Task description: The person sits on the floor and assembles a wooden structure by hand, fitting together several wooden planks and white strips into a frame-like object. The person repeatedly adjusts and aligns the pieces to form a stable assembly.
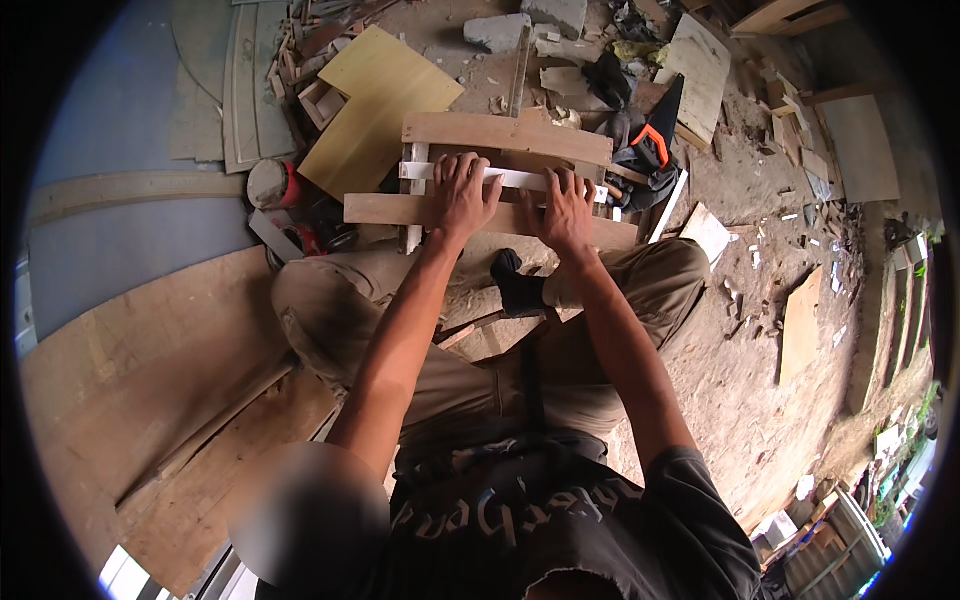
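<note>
Daylight is strong at the right edge; the black rim (22, 70) bends lines; a blurred patch (310, 515) covers lower left.

Left hand (464, 198), right hand (564, 212), both palm-down

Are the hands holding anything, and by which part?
The left hand and right hand are on a long, thin white strip: left of its middle and near its right end. Gripped or just pressed, I can't tell.
</note>
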The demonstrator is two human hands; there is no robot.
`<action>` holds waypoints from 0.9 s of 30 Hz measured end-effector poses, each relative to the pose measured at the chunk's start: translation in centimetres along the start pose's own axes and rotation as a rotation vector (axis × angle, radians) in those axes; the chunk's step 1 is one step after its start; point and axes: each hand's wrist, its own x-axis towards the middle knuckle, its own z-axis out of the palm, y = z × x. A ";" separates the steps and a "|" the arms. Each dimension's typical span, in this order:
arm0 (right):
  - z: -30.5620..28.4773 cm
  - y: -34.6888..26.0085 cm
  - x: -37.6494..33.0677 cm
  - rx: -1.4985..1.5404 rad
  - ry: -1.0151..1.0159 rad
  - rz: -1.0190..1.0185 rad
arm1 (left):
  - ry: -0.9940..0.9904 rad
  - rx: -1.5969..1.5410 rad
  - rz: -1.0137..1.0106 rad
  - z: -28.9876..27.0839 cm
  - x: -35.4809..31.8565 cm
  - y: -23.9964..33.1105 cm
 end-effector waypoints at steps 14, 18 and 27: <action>-0.8 1.0 1.7 -0.002 -0.246 -0.055 | -0.123 0.099 -0.021 0.1 0.5 -0.1; -1.4 0.7 2.9 0.009 -0.214 -0.104 | -0.069 0.105 -0.029 -0.4 0.9 -0.2; -0.3 0.0 10.8 0.127 -0.305 -0.311 | 0.038 0.157 -0.214 -2.7 3.0 -2.6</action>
